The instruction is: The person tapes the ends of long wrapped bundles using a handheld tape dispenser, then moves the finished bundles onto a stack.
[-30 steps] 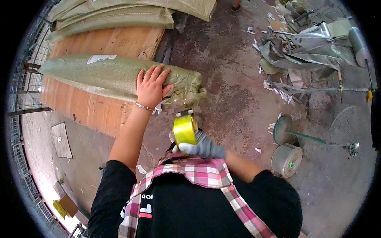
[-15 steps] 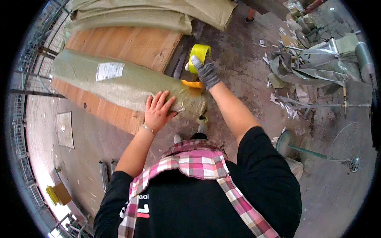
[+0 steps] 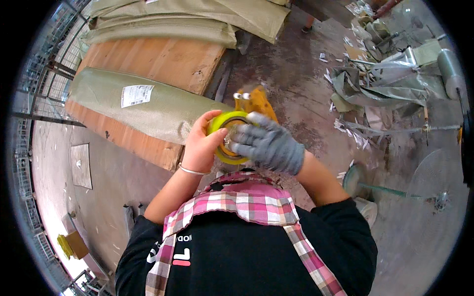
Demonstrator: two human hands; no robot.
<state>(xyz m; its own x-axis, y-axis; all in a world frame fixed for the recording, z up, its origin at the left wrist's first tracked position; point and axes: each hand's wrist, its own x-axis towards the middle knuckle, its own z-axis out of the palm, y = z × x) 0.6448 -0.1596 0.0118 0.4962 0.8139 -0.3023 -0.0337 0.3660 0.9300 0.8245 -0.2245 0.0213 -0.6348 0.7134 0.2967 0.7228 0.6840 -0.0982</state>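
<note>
A yellow roll of packing tape (image 3: 230,159) is held in front of my chest, its round side and core turned up toward me. My bare left hand (image 3: 202,140) grips its left edge, thumb over the face. From the right, my right hand (image 3: 269,143), in a grey glove, grips the roll with its fingers across the core. Just beyond the tape is an orange-yellow piece (image 3: 260,102) with two white round spots; I cannot make out what it is. A long bundle in olive woven wrap (image 3: 173,106) with a white label (image 3: 137,95) lies beyond my left hand, its near end hidden.
The bundle lies on a wooden board (image 3: 158,54). More olive-wrapped bundles (image 3: 163,27) are at the back. On the right are a standing fan (image 3: 395,190), crumpled grey-green sheeting (image 3: 365,89) and scattered white scraps. A cardboard box (image 3: 76,242) sits at lower left.
My left hand has left the bundle and taken hold of the tape roll. My right hand has brought the roll down toward my chest, turning its round side up.
</note>
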